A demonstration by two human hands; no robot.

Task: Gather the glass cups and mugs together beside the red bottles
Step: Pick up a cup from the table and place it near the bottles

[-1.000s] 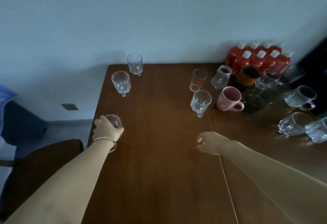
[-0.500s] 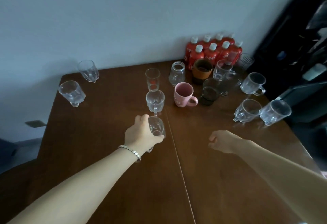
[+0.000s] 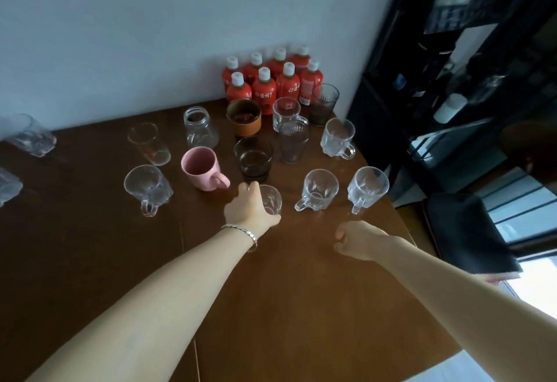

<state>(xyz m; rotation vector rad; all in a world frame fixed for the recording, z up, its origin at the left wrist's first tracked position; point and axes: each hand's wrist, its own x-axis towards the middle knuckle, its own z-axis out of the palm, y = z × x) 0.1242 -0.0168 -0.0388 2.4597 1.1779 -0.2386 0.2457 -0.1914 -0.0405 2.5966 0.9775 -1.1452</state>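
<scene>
Eight red bottles [image 3: 272, 87] with white caps stand in two rows at the far edge of the table [image 3: 90, 261], against the wall.

Left hand [image 3: 248, 211] grips a small glass cup [image 3: 272, 201] from the side, fingers curled round it. Can't tell if the cup's base touches the table. A metal bracelet [image 3: 241, 232] is on that wrist.

The cup is at the near edge of the cluster, just in front of a dark tumbler [image 3: 253, 160], with a pink mug [image 3: 200, 169] to its left and a near glass mug [image 3: 319, 190] to its right. An edge glass mug [image 3: 367, 188] stands beside that one, close to the table's right edge.

Right hand [image 3: 357, 240] hangs over the table nearer the camera, fingers loosely curled, holding nothing and well apart from any glass.

Closer to the bottles:
- brown cup [image 3: 244, 122]
- logo glass mug [image 3: 286, 113]
- tall ribbed glass [image 3: 293, 140]
- dark ribbed glass [image 3: 324, 104]
- faceted glass mug [image 3: 337, 140]
- glass jar [image 3: 200, 128]

Left of the cluster stand a plain tumbler [image 3: 149, 143] and a left glass mug [image 3: 147, 185], its handle toward the camera.

Two outlying glasses — one far left [image 3: 30, 135], one cut by the frame edge [image 3: 7, 185] — are blurred and well apart from the rest.

A black shelf unit [image 3: 452, 80] stands right of the table.
</scene>
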